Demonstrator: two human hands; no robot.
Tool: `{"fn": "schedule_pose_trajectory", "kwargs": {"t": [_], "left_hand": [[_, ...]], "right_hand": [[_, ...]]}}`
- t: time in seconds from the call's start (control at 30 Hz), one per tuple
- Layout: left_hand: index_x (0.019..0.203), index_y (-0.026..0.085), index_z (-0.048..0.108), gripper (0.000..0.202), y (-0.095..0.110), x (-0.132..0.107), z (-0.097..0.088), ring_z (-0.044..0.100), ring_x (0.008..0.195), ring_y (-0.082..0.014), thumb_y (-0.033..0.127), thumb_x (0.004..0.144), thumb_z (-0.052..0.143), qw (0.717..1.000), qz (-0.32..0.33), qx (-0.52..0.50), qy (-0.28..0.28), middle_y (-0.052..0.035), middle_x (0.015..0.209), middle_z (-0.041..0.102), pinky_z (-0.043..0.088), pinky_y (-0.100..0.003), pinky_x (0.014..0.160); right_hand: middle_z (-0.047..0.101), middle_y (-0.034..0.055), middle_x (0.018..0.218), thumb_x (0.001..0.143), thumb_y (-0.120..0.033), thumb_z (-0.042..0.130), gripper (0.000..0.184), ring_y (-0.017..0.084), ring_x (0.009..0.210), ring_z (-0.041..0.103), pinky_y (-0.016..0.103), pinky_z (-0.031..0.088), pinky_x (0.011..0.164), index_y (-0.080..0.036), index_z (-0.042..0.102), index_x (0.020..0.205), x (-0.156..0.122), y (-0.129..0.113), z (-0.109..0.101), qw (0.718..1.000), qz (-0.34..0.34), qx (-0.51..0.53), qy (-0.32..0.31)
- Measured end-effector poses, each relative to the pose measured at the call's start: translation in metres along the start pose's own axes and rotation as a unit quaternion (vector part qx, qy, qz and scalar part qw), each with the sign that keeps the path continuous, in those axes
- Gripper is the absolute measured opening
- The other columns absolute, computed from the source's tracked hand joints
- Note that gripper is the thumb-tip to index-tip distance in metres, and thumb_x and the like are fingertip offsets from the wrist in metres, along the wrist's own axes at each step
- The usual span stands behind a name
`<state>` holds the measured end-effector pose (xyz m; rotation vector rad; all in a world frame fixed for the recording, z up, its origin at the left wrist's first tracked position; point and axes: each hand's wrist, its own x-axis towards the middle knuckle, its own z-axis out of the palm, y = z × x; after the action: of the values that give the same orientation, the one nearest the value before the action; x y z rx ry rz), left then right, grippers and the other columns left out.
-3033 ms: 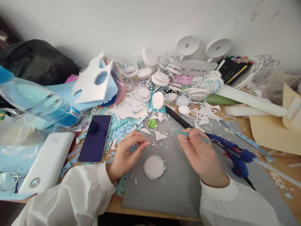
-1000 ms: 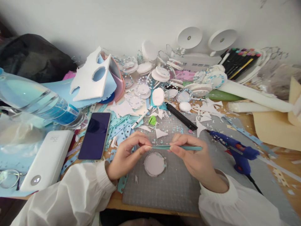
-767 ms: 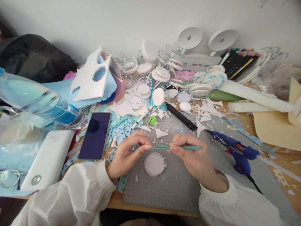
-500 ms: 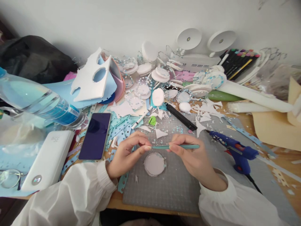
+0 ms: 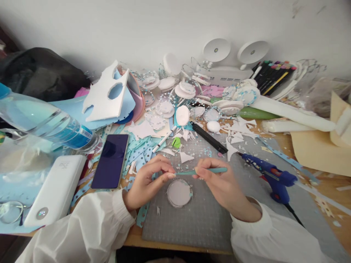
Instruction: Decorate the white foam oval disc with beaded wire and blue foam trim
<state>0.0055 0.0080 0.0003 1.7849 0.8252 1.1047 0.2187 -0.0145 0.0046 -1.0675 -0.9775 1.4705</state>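
My right hand (image 5: 219, 182) pinches teal tweezers (image 5: 211, 170), held level with the tip pointing left. That tip meets the pinched fingertips of my left hand (image 5: 149, 180), which hold something too small to make out. Just below both hands a white round disc (image 5: 179, 193) with a speckled blue rim lies flat on the grey cutting mat (image 5: 197, 223).
A blue glue gun (image 5: 270, 175) lies right of the mat, a black craft knife (image 5: 210, 137) behind it. A phone (image 5: 111, 160), a white power bank (image 5: 56, 190) and a water bottle (image 5: 44, 122) sit left. Many finished discs (image 5: 183, 91), paper scraps and markers (image 5: 274, 75) crowd the back.
My right hand swung the tweezers from pointing away to level, bringing the tip to my left fingertips. Over the last second both hands hold nearly still above the disc.
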Motion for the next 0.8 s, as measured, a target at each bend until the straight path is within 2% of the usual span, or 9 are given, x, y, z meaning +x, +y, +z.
{"fn": "schedule_pose_trajectory", "kwargs": {"t": [0.23, 0.37, 0.57, 0.8], "left_hand": [[0.083, 0.016, 0.068, 0.017, -0.001, -0.001, 0.000, 0.060, 0.081, -0.0171, 0.028, 0.094, 0.062, 1.000, 0.007, 0.006, -0.006, -0.0064, 0.083, 0.064, 0.050, -0.029, 0.075], [0.082, 0.016, 0.067, 0.018, 0.000, -0.001, 0.000, 0.060, 0.081, -0.0176, 0.028, 0.094, 0.062, 1.000, 0.004, 0.012, -0.005, -0.0067, 0.082, 0.064, 0.050, -0.029, 0.074], [0.081, 0.016, 0.067, 0.019, 0.001, -0.001, 0.000, 0.060, 0.080, -0.0173, 0.030, 0.093, 0.062, 1.000, 0.012, 0.015, -0.003, -0.0063, 0.081, 0.064, 0.050, -0.029, 0.073], [0.084, 0.016, 0.068, 0.017, 0.000, -0.001, -0.001, 0.061, 0.079, -0.0174, 0.029, 0.094, 0.062, 0.999, 0.026, 0.018, -0.013, -0.0062, 0.081, 0.064, 0.050, -0.028, 0.072]], "right_hand": [[0.052, -0.0030, 0.058, 0.066, -0.039, 0.085, 0.030, 0.011, 0.058, 0.050, 0.027, 0.051, 0.060, -0.021, 0.062, 0.057, 0.004, -0.010, 0.004, 0.997, 0.035, 0.064, 0.020], [0.054, -0.0026, 0.058, 0.067, -0.039, 0.085, 0.028, 0.012, 0.060, 0.054, 0.027, 0.049, 0.061, -0.021, 0.064, 0.059, 0.003, -0.008, 0.002, 0.999, 0.012, 0.032, 0.025], [0.063, -0.0007, 0.064, 0.077, -0.038, 0.077, 0.024, 0.014, 0.064, 0.057, 0.029, 0.043, 0.061, -0.021, 0.065, 0.066, 0.001, 0.000, -0.003, 0.999, -0.026, -0.048, -0.007], [0.063, -0.0007, 0.063, 0.077, -0.040, 0.078, 0.026, 0.014, 0.063, 0.056, 0.029, 0.043, 0.060, -0.021, 0.065, 0.065, -0.001, -0.002, -0.002, 0.999, -0.021, -0.037, -0.019]]}}
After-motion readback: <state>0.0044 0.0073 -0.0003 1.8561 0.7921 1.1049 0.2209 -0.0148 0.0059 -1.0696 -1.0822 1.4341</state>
